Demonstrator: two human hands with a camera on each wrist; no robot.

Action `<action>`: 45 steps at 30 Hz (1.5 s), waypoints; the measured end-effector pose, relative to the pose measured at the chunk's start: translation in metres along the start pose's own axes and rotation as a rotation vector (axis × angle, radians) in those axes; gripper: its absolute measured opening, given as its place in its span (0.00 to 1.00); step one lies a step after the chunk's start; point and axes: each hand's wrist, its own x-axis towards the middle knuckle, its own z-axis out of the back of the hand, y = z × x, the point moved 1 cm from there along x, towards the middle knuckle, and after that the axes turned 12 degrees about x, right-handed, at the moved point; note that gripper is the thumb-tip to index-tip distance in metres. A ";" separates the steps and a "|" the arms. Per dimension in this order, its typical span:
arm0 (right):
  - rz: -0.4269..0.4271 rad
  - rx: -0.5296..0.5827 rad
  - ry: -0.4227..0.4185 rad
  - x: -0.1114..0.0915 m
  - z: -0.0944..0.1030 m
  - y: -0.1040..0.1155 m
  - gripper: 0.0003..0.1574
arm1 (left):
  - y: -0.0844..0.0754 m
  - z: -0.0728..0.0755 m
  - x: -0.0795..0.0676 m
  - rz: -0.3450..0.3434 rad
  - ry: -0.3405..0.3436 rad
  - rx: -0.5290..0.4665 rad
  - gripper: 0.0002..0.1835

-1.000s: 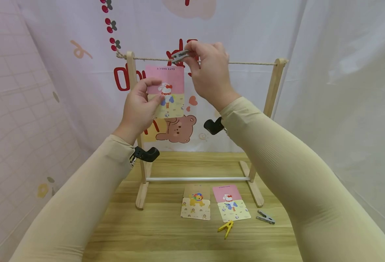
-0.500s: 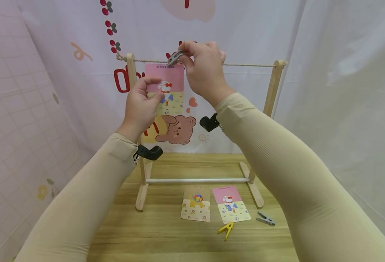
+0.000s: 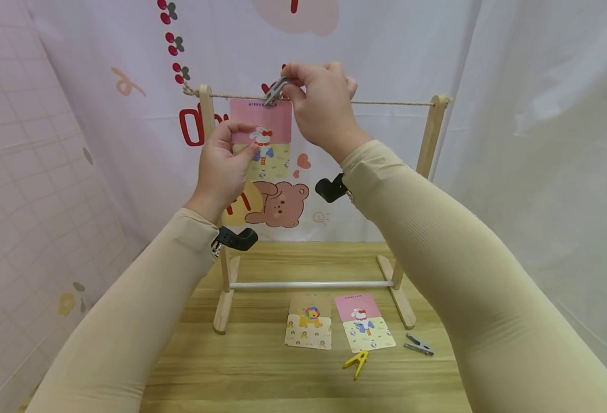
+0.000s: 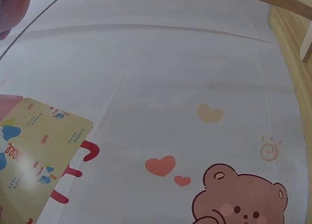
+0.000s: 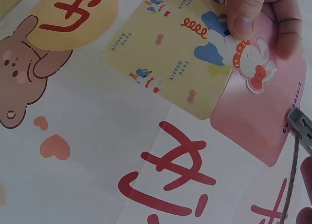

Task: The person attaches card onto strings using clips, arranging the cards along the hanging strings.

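A pink-and-yellow rabbit card (image 3: 277,123) is held up just under the rope (image 3: 391,104), near the left post. My left hand (image 3: 222,169) pinches its left side, thumb in front; in the right wrist view the left thumb (image 5: 246,12) presses on the card by the rabbit. My right hand (image 3: 326,109) pinches a grey clothespin (image 3: 276,92) by its handles. The clothespin's nose lies over the card's top edge and the rope; whether it grips both is hard to tell. The left wrist view has only the card's yellow corner (image 4: 46,141).
The rope spans a wooden stand (image 3: 430,143) with a white bottom rail (image 3: 311,285). On the wooden table (image 3: 262,378) lie a lion card (image 3: 307,332), a second rabbit card (image 3: 369,335), a yellow clothespin (image 3: 357,361) and another grey clothespin (image 3: 419,345). A printed cloth hangs behind.
The right hand has shifted slightly left, and the clothespin has tipped from nearly level to steeply nose-down onto the card's top edge. The card has risen a little towards the rope.
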 end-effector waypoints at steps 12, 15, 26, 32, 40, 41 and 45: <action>-0.012 -0.009 0.046 0.002 0.003 0.002 0.12 | 0.007 -0.005 0.004 -0.024 -0.042 0.011 0.14; -0.018 -0.003 0.051 0.003 0.004 0.002 0.12 | 0.006 -0.005 0.004 -0.042 -0.048 0.013 0.13; -0.041 -0.008 0.100 0.005 0.004 0.003 0.12 | 0.004 -0.006 0.002 -0.056 -0.057 0.006 0.13; -0.058 -0.035 0.132 0.004 0.002 0.002 0.16 | 0.006 -0.007 0.002 -0.044 -0.057 0.032 0.13; -0.047 -0.104 0.131 -0.001 -0.001 0.000 0.23 | 0.007 -0.008 0.001 -0.041 -0.046 0.049 0.15; -0.040 -0.110 0.128 -0.002 -0.001 -0.001 0.24 | 0.007 -0.008 0.001 -0.041 -0.042 0.038 0.15; -0.007 -0.121 0.107 -0.007 -0.001 -0.005 0.24 | 0.006 -0.010 -0.001 -0.028 -0.033 0.011 0.16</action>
